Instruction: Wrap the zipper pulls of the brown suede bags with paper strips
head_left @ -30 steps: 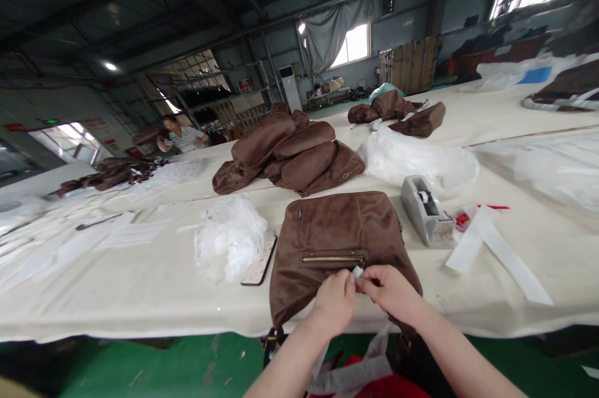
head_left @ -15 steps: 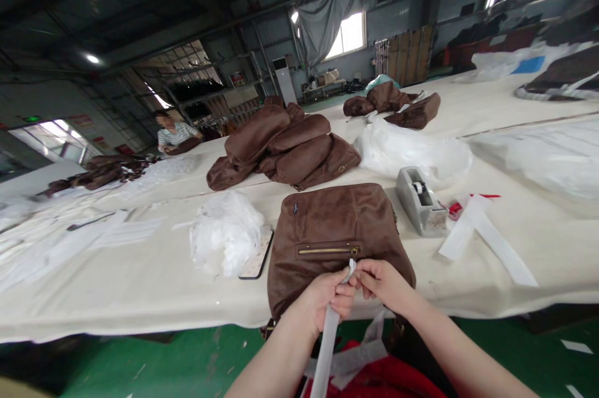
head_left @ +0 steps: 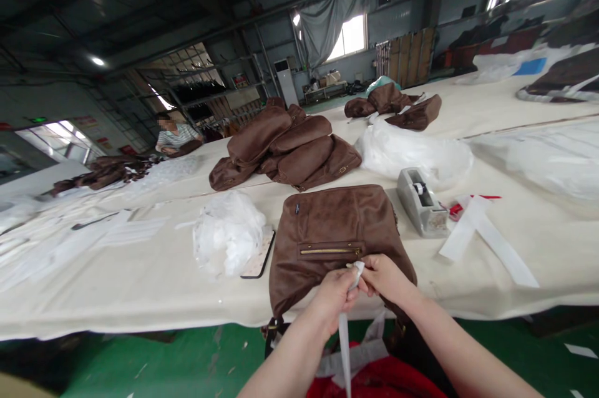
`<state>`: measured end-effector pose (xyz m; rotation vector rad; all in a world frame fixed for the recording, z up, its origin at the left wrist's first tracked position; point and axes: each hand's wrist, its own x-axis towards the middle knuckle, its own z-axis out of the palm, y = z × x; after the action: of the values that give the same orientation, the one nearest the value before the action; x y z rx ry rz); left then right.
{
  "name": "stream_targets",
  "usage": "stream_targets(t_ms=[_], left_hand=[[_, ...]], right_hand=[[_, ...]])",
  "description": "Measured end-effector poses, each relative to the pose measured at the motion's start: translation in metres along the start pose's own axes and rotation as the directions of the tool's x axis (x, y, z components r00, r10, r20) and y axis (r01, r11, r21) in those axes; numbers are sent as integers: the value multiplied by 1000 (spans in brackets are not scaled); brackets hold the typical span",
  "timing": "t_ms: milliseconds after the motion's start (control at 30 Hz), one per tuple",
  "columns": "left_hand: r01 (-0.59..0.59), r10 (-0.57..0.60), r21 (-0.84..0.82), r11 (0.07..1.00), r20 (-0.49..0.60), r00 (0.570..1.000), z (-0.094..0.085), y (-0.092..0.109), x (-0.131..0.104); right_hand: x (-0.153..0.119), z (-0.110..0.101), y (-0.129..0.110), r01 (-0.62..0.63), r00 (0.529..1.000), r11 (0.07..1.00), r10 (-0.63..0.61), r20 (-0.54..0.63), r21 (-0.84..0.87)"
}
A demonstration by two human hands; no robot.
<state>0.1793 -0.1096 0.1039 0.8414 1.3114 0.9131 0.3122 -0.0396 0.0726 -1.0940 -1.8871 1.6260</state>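
Directly before me a brown leather handbag (head_left: 330,217) lies on the table, its gold front zipper (head_left: 330,251) facing up. Over its near edge, my left hand (head_left: 340,293) is closed on a white strip (head_left: 345,348), whose long end hangs down toward my lap. The fingers of my right hand (head_left: 381,276) pinch the strip's upper end, close against the left fingertips. What lies between the two sets of fingertips is partly hidden. The bag's strap hangs below the table edge near my lap.
Left of the bag, crumpled clear plastic (head_left: 229,232) lies on a phone (head_left: 257,257). To its right stand a tape dispenser (head_left: 421,201) and white paper strips (head_left: 489,239). Behind is a pile of brown bags (head_left: 285,145). A person (head_left: 175,136) works at the far left.
Both hands have shifted slightly right, and the right hand has come nearer the left. The hanging part of the strip has swung right and looks narrower.
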Motion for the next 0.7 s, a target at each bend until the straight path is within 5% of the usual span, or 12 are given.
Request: stream_targets(t_ms=[67, 133, 233, 333, 467, 700], left_hand=[[-223, 307, 437, 872, -132, 943, 0, 1, -4], [-262, 546, 802, 537, -94, 833, -2, 2, -9], [-131, 632, 987, 91, 44, 774, -2, 0, -15], [-59, 616, 990, -128, 126, 778, 0, -4, -17], [-22, 603, 981, -192, 136, 786, 4, -9, -15], [-39, 616, 997, -64, 70, 785, 3, -9, -18]], right_hand=[[-4, -4, 1, -1, 1000, 1000, 1, -11, 11], [-10, -9, -1, -15, 998, 1000, 17, -59, 27], [-21, -13, -10, -40, 993, 997, 47, -107, 66], [-29, -9, -24, -69, 996, 994, 74, -51, 90], [-31, 2, -28, -35, 999, 998, 35, -8, 45], [-21, 13, -9, 65, 998, 967, -60, -28, 248]])
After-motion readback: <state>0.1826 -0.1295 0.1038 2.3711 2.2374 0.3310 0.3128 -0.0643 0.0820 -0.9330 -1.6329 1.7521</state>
